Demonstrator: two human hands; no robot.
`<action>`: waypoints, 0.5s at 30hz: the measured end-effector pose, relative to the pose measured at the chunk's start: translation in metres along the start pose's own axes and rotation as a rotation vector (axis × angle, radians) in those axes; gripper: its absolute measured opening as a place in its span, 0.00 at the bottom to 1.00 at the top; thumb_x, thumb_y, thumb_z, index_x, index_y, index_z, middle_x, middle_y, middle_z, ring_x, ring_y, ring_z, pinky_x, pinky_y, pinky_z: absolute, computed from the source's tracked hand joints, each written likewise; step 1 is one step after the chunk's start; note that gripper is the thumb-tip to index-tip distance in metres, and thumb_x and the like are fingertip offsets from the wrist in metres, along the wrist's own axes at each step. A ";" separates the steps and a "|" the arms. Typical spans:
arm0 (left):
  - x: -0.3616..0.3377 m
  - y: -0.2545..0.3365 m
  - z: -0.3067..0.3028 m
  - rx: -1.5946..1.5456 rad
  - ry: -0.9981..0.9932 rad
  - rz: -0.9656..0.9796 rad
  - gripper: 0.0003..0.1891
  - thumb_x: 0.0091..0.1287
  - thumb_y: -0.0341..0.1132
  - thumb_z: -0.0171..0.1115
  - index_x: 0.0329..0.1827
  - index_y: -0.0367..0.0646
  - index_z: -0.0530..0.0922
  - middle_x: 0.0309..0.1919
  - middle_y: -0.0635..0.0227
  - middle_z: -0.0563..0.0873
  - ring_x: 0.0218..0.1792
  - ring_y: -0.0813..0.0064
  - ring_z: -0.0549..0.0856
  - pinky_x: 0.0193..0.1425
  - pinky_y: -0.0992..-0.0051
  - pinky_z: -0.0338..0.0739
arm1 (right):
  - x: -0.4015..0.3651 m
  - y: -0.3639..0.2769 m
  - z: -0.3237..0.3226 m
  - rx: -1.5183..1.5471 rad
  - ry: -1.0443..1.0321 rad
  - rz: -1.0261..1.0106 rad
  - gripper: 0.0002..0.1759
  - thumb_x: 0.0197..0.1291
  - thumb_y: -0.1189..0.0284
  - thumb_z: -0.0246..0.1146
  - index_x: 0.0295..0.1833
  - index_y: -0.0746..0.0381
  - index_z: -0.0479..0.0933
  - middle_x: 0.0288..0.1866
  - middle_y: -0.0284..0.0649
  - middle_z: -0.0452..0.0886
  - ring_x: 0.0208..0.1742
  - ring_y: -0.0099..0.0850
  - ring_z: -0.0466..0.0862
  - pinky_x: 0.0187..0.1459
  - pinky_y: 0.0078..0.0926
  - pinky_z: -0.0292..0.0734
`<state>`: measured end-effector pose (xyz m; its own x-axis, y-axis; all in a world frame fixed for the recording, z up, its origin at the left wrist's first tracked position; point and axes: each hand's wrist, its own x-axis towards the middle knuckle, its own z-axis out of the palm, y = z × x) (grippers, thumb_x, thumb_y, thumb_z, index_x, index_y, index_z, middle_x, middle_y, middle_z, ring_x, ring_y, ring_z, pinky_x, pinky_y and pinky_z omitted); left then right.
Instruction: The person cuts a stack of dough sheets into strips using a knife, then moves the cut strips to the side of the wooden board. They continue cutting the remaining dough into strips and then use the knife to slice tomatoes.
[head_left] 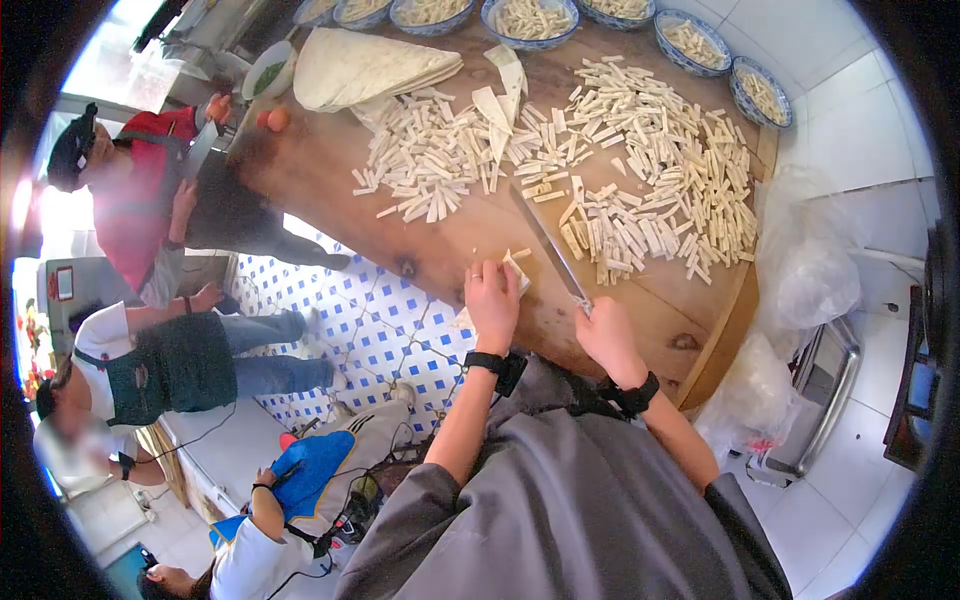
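Observation:
My right hand (608,340) is closed around the handle of a kitchen knife (548,243), its long blade pointing away over the wooden table. Just left of the blade, my left hand (491,305) has its fingers bent and pressed onto a small piece of flat dough (517,270). Beyond the knife, short cut dough strips lie in a large heap (675,165) on the right and another heap (430,155) on the left. A long flat dough strip (508,80) rests on the left heap. Folded sheets of dough (370,70) lie behind it.
Several blue-and-white bowls (692,45) of strips line the far edge of the wooden table (330,185). Two round reddish items (271,120) sit near a bowl of greens (268,77). One person (140,180) holds a cleaver; two others are at left. Plastic bags (810,270) hang right.

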<state>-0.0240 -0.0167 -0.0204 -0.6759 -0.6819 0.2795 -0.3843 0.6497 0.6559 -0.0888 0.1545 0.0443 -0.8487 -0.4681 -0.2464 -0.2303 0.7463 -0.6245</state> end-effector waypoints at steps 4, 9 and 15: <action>-0.002 0.001 -0.001 0.022 0.024 0.007 0.06 0.65 0.31 0.61 0.36 0.37 0.77 0.35 0.52 0.80 0.41 0.49 0.79 0.45 0.56 0.74 | 0.005 -0.001 -0.002 0.066 -0.102 0.020 0.20 0.60 0.64 0.64 0.24 0.72 0.77 0.17 0.58 0.75 0.21 0.53 0.79 0.24 0.46 0.71; -0.001 0.000 -0.001 0.039 0.015 -0.012 0.05 0.64 0.30 0.61 0.35 0.37 0.77 0.34 0.52 0.79 0.40 0.50 0.79 0.44 0.56 0.75 | 0.028 0.003 0.003 0.063 -0.314 0.034 0.20 0.60 0.63 0.63 0.26 0.71 0.78 0.14 0.53 0.73 0.16 0.45 0.78 0.22 0.42 0.70; 0.000 0.002 -0.001 0.009 0.048 0.011 0.04 0.64 0.29 0.61 0.35 0.37 0.77 0.34 0.53 0.80 0.39 0.50 0.80 0.43 0.57 0.75 | 0.062 0.021 0.030 0.046 -0.128 -0.026 0.23 0.58 0.64 0.64 0.23 0.75 0.77 0.21 0.63 0.77 0.27 0.58 0.82 0.27 0.47 0.76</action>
<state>-0.0243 -0.0159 -0.0177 -0.6491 -0.6901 0.3200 -0.3830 0.6599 0.6464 -0.1315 0.1271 -0.0062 -0.7741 -0.5459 -0.3205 -0.2269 0.7120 -0.6645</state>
